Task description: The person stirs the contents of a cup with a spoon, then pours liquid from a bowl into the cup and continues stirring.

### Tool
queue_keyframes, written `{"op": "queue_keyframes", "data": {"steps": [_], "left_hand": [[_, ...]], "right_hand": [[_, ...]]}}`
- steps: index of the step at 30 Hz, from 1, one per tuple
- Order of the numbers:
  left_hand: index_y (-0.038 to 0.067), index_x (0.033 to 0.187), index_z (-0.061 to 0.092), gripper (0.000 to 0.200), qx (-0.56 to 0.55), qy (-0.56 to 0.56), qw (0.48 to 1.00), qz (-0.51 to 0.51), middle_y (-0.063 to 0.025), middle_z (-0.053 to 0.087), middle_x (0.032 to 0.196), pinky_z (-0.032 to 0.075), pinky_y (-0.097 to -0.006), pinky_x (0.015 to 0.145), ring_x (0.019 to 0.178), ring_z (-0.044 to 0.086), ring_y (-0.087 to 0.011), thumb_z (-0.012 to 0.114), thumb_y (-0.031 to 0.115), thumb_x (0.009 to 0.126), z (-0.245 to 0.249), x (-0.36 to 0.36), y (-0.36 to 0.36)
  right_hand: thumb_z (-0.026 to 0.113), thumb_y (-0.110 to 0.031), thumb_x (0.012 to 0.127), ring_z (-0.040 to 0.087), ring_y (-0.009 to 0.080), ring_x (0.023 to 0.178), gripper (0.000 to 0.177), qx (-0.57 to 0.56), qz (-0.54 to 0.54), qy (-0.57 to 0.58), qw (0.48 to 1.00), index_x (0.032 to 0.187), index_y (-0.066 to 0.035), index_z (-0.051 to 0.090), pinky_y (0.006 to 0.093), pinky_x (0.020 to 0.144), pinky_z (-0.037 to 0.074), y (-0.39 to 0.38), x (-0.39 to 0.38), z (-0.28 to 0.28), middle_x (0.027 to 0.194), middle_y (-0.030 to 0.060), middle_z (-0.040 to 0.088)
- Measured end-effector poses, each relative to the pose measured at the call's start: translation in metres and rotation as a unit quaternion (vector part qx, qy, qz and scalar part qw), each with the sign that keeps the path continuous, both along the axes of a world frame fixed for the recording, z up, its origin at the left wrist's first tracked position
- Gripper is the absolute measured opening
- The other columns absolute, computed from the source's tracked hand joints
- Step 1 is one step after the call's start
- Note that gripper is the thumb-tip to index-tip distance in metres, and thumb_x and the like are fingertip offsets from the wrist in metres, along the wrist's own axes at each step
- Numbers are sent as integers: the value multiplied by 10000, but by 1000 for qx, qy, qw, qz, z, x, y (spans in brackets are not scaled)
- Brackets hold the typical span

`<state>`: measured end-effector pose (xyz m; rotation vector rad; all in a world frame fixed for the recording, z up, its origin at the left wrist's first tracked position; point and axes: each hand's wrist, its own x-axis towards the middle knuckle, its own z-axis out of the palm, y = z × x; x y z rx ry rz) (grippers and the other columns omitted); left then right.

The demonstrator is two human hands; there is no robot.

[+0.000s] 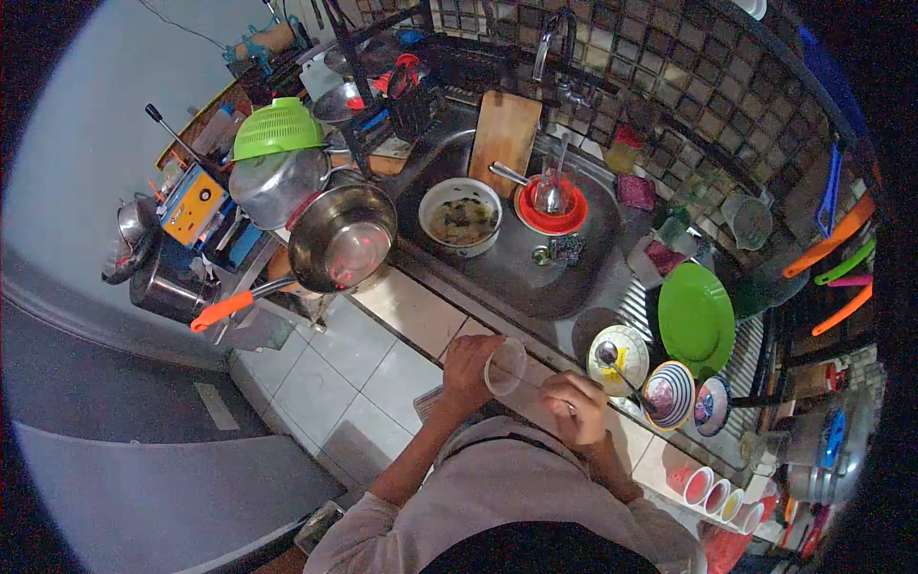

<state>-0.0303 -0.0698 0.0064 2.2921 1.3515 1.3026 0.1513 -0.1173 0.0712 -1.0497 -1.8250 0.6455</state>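
Note:
My left hand is wrapped round a clear plastic cup above the tiled counter edge, close to my body. The cup's round mouth faces up and toward the right. Just right of the cup, my right hand has its fingers curled in; what it holds, if anything, is hidden. Beyond my hands lies the metal sink, with a white bowl of murky liquid and a red bowl holding a glass and a spoon.
A pan with an orange handle sticks out at the left. A green plate, a white bowl with a spoon and a striped bowl stand at the right. Several small cups line the counter's lower right.

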Motion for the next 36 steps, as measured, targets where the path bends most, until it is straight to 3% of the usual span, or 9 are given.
{"op": "queue_keyframes", "data": {"steps": [2,6,8,19,21,23,31,33,36], "left_hand": [[62,1025,509,558,10,6,1000,-1,-91,560,918,382,-378,763,847,528,-260,688,114,499,-1,0,0],[57,1043,511,566,8,3,1000,-14,-88,561,919,386,-376,760,830,533,-258,682,95,504,4,0,0],[57,1049,509,577,-17,16,999,-24,-88,562,916,386,-378,759,832,532,-259,684,90,500,3,-1,1],[56,1032,516,613,-93,-21,995,17,-103,567,909,380,-391,757,841,532,-271,727,164,466,8,1,-1],[59,1018,514,617,-13,-27,999,41,-99,567,908,378,-386,759,830,531,-265,740,184,458,5,-1,0],[61,1025,504,619,5,-49,998,47,-97,567,909,376,-380,763,827,532,-261,740,173,465,6,-1,1],[93,1059,463,561,41,-195,980,26,-113,546,922,424,-380,725,841,528,-279,718,80,560,-26,-3,1],[96,1054,467,530,-93,-386,918,-3,-118,500,933,459,-349,687,844,526,-269,707,41,584,-51,1,0],[90,1048,471,518,-9,-294,956,-18,-117,449,950,472,-317,670,829,531,-244,700,14,590,-52,-1,2]], "right_hand": [[628,-70,696,583,248,688,93,-57,-10,73,996,781,-46,601,308,594,460,-2,-2,-2,753,100,579],[630,-59,693,584,244,685,98,-26,-46,12,999,785,-42,602,299,591,458,1,-3,-1,755,103,580],[467,-161,846,483,131,507,211,8,3,77,997,760,20,532,234,444,388,6,-5,3,700,110,542],[454,-283,859,480,126,485,333,16,0,131,991,762,21,549,231,423,376,3,-1,9,683,124,538],[453,-299,858,478,127,474,349,25,-2,141,990,758,19,556,229,420,374,1,0,9,675,125,536],[522,-241,804,568,235,680,254,-24,-33,155,987,752,-14,621,306,621,444,-5,5,2,715,112,568],[609,-181,676,566,198,653,152,65,-12,96,993,769,-71,656,297,577,447,-4,8,3,710,82,560],[641,-142,613,566,187,637,168,61,-6,74,995,772,-91,663,296,566,448,-4,6,5,716,76,562],[662,-91,507,565,173,606,275,132,5,22,991,781,-112,666,292,543,444,-2,3,4,721,61,567]]}}
